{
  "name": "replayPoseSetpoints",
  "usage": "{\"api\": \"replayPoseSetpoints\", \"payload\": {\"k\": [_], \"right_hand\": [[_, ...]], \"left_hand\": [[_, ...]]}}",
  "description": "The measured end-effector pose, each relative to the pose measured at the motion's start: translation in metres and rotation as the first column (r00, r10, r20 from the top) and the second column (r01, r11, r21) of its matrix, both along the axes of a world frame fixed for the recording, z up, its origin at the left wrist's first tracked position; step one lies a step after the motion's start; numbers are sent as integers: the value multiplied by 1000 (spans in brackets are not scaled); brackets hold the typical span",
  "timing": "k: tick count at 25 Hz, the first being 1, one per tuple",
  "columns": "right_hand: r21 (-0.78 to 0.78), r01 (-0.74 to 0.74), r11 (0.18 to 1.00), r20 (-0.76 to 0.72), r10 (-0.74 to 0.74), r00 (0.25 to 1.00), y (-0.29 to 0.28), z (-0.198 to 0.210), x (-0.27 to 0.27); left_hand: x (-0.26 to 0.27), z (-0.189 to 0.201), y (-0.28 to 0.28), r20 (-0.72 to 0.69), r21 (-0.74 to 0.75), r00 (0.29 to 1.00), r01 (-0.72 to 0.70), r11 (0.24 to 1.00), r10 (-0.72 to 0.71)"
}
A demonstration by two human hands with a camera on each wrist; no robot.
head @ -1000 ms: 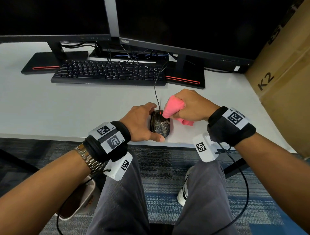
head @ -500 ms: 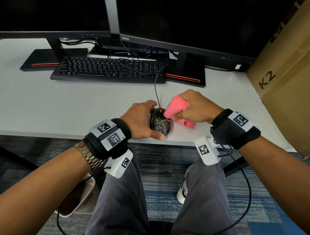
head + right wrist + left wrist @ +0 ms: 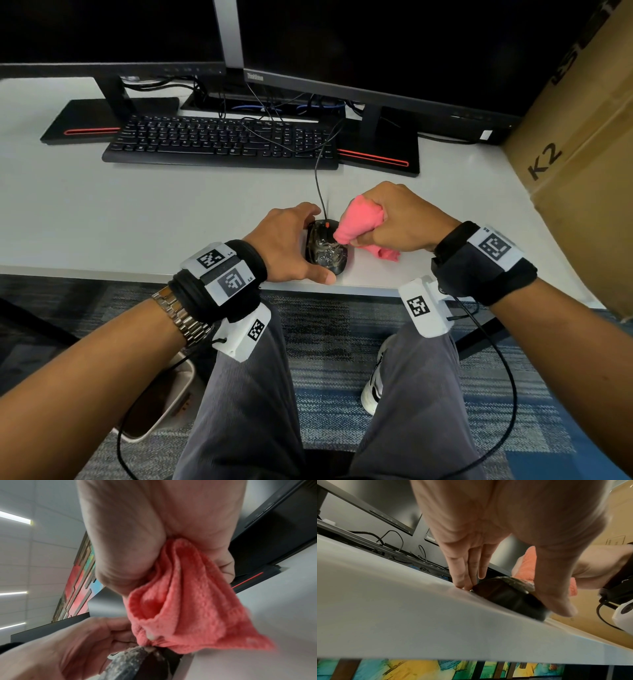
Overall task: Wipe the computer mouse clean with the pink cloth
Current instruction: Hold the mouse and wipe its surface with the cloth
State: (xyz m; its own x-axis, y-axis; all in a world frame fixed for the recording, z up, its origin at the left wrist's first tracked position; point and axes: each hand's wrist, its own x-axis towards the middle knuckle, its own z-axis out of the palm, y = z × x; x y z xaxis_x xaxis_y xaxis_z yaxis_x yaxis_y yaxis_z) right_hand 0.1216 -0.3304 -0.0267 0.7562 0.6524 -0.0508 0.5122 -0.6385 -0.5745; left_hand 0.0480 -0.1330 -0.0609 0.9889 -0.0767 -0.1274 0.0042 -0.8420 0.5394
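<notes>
Wiping is in hand: the computer mouse [image 3: 325,247], at the desk [image 3: 137,219] edge nearest the person, is braced by the left hand [image 3: 291,245] curled round it, while the pink cloth [image 3: 358,219], bunched in the fisted right hand [image 3: 399,219], touches its grimy top; next, firm strokes across the remaining smears seem required.

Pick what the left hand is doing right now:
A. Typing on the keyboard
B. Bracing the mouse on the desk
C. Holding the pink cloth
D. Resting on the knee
B: the left hand braces the mouse, thumb at its near end, fingers at its far side, on the desk.
</notes>
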Motion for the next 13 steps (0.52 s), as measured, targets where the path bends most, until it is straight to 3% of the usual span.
{"api": "replayPoseSetpoints", "payload": {"k": [8,13], "right_hand": [[8,-4,1000,-27,5,1000,-6,3,-6],[40,162,986,-78,-159,984,-10,-13,8]], "left_hand": [[0,-2,0,9,-14,1000,-3,1000,3],[0,-2,1,-1,-29,1000,-7,1000,7]]}}
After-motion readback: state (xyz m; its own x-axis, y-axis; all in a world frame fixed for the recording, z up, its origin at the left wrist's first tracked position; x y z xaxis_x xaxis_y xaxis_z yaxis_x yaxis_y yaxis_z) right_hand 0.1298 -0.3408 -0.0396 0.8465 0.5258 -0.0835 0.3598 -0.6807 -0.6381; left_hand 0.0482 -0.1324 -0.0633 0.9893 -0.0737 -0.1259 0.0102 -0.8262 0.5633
